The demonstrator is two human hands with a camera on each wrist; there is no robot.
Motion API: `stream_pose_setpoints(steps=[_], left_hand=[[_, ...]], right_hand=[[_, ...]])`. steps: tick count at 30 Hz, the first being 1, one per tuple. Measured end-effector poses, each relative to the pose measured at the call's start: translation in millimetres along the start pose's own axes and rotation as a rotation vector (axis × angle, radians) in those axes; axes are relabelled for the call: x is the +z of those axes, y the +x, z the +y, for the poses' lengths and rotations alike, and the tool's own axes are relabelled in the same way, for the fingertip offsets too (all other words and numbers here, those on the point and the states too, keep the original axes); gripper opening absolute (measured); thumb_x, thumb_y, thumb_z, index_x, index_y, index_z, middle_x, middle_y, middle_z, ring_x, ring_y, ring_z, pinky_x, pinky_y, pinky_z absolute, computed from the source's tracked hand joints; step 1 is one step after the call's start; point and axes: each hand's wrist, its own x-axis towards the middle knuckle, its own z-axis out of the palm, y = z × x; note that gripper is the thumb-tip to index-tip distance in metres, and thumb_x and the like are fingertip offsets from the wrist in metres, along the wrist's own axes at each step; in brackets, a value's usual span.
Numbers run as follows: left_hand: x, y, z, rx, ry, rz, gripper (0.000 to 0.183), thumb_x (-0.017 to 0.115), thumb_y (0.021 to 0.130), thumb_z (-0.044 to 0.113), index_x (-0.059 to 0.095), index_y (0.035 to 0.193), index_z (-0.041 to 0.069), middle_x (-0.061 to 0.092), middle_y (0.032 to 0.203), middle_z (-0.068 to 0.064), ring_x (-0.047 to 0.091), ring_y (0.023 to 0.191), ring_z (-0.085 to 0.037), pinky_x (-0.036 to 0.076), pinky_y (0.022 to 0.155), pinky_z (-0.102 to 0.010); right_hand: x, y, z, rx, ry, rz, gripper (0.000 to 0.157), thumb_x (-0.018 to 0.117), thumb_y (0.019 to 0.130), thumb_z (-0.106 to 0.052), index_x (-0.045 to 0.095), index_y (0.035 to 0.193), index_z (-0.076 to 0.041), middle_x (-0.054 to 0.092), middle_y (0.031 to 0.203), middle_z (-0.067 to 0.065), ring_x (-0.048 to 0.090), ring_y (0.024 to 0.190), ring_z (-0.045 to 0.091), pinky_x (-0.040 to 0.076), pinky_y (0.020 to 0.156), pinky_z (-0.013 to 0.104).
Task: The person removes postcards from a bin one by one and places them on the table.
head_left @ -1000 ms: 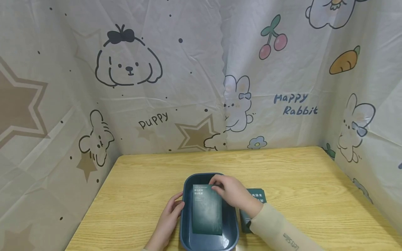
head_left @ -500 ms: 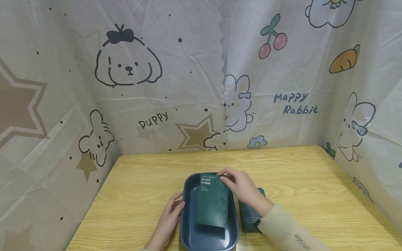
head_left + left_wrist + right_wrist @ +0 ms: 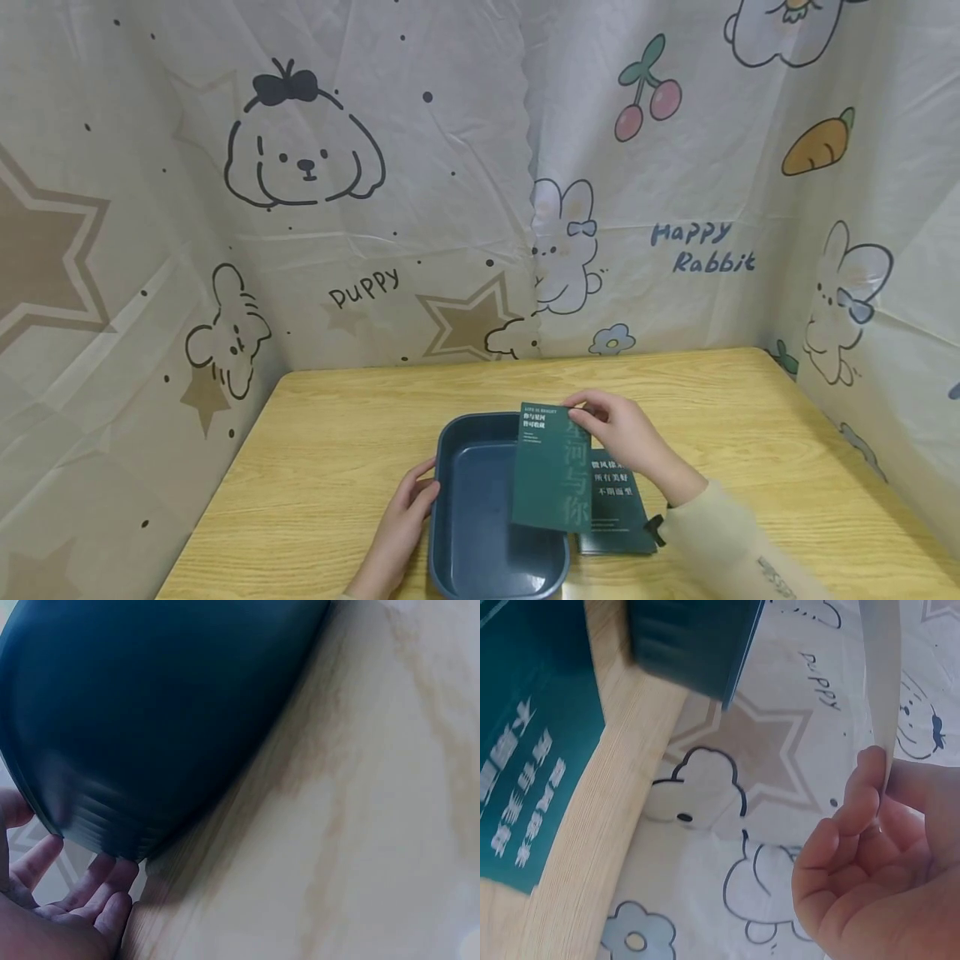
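Observation:
A dark blue rectangular tray stands on the table, with bare floor showing inside. Against its left wall rests my left hand; in the left wrist view the fingertips touch the tray's outer side. My right hand pinches the top right corner of a green card printed with white characters. The card is held over the tray's right rim and partly covers another green card on the table. Seen by the right wrist camera, the pinched card is nearly edge-on, its pale side visible.
A wood-grain table carries everything. Behind and on both sides hangs a pale cloth with cartoon prints. The lying card or cards sit just right of the tray; how many are stacked there I cannot tell.
My right hand has lifted the green card from inside the tray and carried it right, over the rim toward the lying card. My left hand stays at the tray's left wall.

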Motion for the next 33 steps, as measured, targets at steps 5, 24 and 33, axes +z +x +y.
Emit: stream_pose_setpoints(steps=[5, 24, 33], left_hand=[[-0.2, -0.4, 0.4, 0.017, -0.007, 0.000, 0.053, 0.052, 0.108, 0.035, 0.044, 0.153, 0.007, 0.060, 0.134, -0.019, 0.062, 0.117, -0.025, 0.052, 0.102, -0.042], [0.4, -0.3, 0.7, 0.011, -0.011, 0.007, 0.051, 0.052, 0.108, 0.033, 0.046, 0.153, 0.009, 0.061, 0.134, -0.018, 0.062, 0.118, -0.024, 0.052, 0.099, -0.034], [0.5, 0.7, -0.2, 0.010, -0.013, 0.009, 0.050, 0.051, 0.109, 0.030, 0.045, 0.153, 0.009, 0.061, 0.134, -0.019, 0.063, 0.117, -0.025, 0.052, 0.097, -0.033]], right_hand=[[-8.5, -2, 11, 0.009, -0.014, -0.011, 0.021, 0.064, 0.103, -0.022, 0.073, 0.120, -0.015, 0.071, 0.098, 0.001, 0.058, 0.080, 0.015, 0.050, 0.068, 0.032], [-34.0, -6, 65, 0.006, -0.032, -0.137, 0.019, 0.062, 0.104, -0.022, 0.074, 0.114, -0.012, 0.072, 0.122, 0.011, 0.066, 0.111, 0.027, 0.056, 0.091, 0.045], [-33.6, -7, 79, 0.023, -0.040, -0.175, 0.019, 0.062, 0.104, -0.023, 0.073, 0.114, -0.012, 0.072, 0.120, 0.010, 0.066, 0.111, 0.029, 0.057, 0.091, 0.050]])
